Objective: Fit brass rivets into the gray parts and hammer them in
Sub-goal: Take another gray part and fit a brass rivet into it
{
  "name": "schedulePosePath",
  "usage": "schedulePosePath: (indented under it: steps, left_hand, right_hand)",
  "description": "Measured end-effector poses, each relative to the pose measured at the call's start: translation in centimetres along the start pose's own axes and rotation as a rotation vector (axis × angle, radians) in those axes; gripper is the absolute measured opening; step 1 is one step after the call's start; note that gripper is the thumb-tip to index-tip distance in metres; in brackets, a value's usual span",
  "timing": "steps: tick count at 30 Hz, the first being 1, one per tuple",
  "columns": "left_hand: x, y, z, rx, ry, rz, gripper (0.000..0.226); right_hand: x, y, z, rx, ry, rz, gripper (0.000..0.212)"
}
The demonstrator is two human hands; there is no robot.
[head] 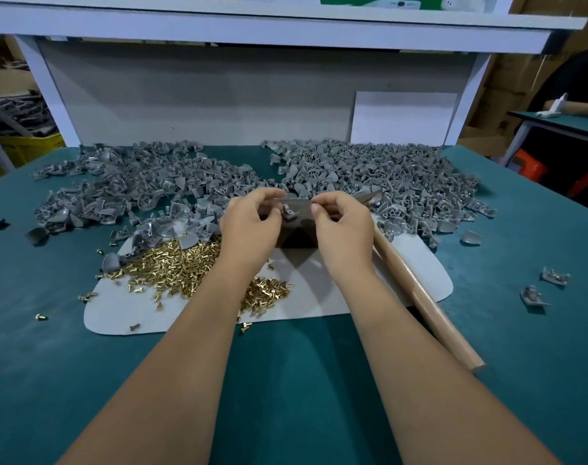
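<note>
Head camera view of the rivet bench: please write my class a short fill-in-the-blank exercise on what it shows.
1. The loose brass rivets lie heaped on a pale sheet under the person's ____ forearm.
2. The hammer, with its ____ handle, lies beside the right hand.
3. Both hands, left hand included, hold one small ____ part.

Missing words: left; wooden; gray

Rivets [185, 266] left of hammer [420, 297] (on mat [319, 297]).
</note>
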State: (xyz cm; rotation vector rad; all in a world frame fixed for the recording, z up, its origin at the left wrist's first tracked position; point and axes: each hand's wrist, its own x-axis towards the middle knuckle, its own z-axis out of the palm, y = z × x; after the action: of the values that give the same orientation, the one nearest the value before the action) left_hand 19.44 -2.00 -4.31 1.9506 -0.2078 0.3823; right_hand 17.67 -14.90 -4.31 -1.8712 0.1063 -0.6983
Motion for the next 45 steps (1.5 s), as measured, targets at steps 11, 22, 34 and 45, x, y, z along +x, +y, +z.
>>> schedulePosePath:
  steps: [11, 22, 34, 45]
  left_hand:
    - [0.4, -0.6, 0.2, 0.02, -0.024, 0.018, 0.033]
    - [0.8, -1.2, 0.2, 0.0, -0.012, 0.016, 0.013]
    - [0.5, -1.0, 0.4, 0.004, -0.058, 0.067, 0.011]
    - [0.6, -1.2, 0.5, 0.038, -0.075, 0.098, 0.012]
  right_hand:
    - [0.0, 0.2, 0.3, 0.028, -0.053, 0.006, 0.018]
    - [0.2, 0.3, 0.2, -0.001, -0.085, -0.015, 0.015]
    - [0.4, 0.2, 0.5, -0.148, -0.111, -0.05, 0.01]
    - [0.5, -0.3, 0.5, -0.265, -0.137, -0.098, 0.01]
